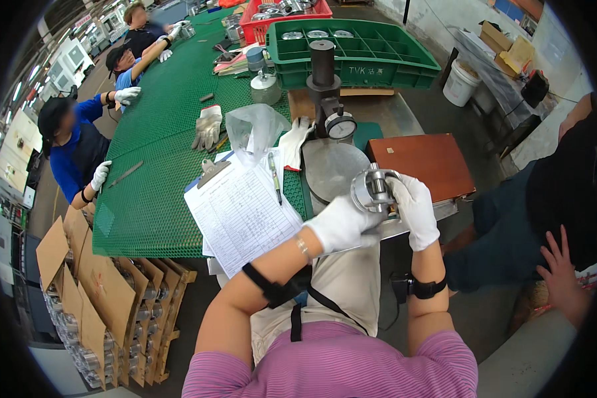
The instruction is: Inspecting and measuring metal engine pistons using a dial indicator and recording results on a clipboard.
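While clamped at the right by the gloved right hand (416,209), met at lower left by the blurred left hand (346,222), its grip impossible to tell: a ring-shaped metal part (377,187). Held up near the front edge of the bench (152,205). Probably fairly heavy, rigid and slippery against glove fabric; best grasped around the outer rim. Just beyond, a dial gauge (341,125) above a round metal plate (335,172), beside a reddish-brown box (421,166). To the left, written sheets (242,215) on green mesh. Farther out, a divided green crate (312,74), gloved co-workers (79,149) along the bench's left side, cardboard-separated metal parts (116,292) on a pallet (172,338).
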Demonstrator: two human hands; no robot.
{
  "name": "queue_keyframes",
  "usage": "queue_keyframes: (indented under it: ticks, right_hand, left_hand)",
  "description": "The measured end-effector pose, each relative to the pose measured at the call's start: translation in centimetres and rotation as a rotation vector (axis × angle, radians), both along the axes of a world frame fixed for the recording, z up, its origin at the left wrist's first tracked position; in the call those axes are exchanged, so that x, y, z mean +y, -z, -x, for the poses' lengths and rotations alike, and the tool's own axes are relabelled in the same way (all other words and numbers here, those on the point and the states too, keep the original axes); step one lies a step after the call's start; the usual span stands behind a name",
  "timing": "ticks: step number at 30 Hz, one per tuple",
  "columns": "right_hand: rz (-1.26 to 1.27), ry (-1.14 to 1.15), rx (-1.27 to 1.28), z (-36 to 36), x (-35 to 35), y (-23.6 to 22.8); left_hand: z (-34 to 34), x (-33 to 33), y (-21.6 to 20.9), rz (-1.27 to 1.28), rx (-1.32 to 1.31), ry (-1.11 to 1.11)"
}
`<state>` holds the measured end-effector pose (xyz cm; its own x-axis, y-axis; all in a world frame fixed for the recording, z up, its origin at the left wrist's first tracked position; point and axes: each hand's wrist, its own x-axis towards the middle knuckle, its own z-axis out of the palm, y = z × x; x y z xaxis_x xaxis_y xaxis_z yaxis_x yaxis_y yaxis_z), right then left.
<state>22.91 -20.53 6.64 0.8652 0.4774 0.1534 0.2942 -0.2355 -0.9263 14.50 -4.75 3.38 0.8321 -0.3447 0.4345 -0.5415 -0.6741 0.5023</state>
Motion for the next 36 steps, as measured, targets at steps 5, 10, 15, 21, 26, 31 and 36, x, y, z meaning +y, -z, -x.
queue_keyframes:
  ticks: [5,10,15,21,26,31,36]
  right_hand:
    - [0.262,-0.091,-0.123,-2.9,3.1,0.2]
    - [0.483,-0.115,-0.291,-4.6,7.0,2.0]
    - [0.500,-0.070,-0.337,-5.3,8.8,3.3]
    - [0.439,0.019,-0.289,-4.9,9.0,3.4]
    - [0.323,0.044,-0.137,-4.7,8.7,4.4]
    - [0.206,0.057,-0.170,-4.2,9.1,5.1]
    - [0.228,0.070,-0.201,-4.0,8.9,4.9]
  left_hand:
    - [4.5,1.6,1.2,-0.140,0.032,-0.203]
    - [2.4,3.6,1.5,0.325,0.015,-0.843]
    - [-0.7,4.7,2.3,0.239,-0.091,-0.850]
    - [-2.0,5.0,2.5,0.383,0.054,-0.830]
    - [-2.5,5.6,2.7,0.421,0.040,-0.756]
    - [-2.8,6.3,3.8,0.506,0.071,-0.706]
    - [-3.0,6.5,4.0,0.598,0.199,-0.707]
